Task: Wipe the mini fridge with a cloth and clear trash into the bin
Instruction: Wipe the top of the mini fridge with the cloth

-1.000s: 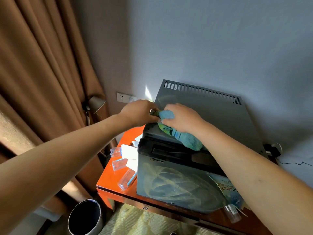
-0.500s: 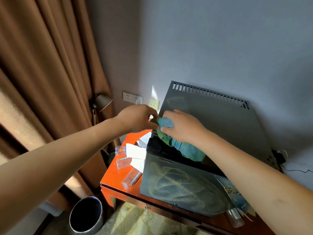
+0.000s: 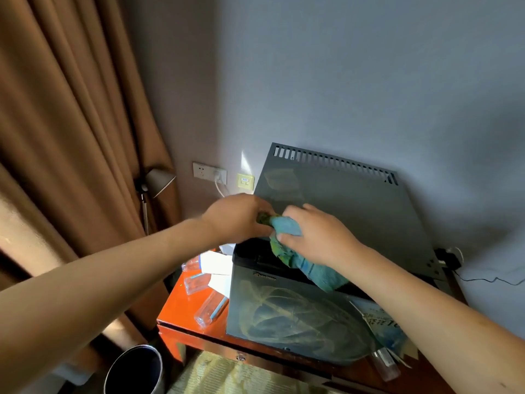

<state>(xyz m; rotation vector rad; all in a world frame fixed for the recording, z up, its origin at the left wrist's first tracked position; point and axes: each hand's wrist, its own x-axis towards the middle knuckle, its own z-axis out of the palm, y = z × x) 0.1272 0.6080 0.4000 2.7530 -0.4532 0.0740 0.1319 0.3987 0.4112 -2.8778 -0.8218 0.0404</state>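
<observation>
Both hands held the blue-green cloth (image 3: 287,227) at front left corner of mini fridge (image 3: 341,223) top. Left hand (image 3: 237,216) fingers curled on its bunched end; right hand (image 3: 318,234) fingers clamped on the rest, w/ tail hanging over fridge front. Bin (image 3: 133,371) stood on floor below desk (image 3: 176,308) left corner.

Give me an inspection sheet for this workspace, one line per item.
Surface: orange table carrying the mini fridge.
Job's things: blue-green cloth at the fridge's top front edge; bin on the floor, lower left.
Clutter: clear plastic bottles and white papers left of the fridge.
Hands: left hand and right hand both grip the cloth.
Cables: white plug lead at the wall socket; black cable at right.
Surroundings: brown curtain, lamp.
</observation>
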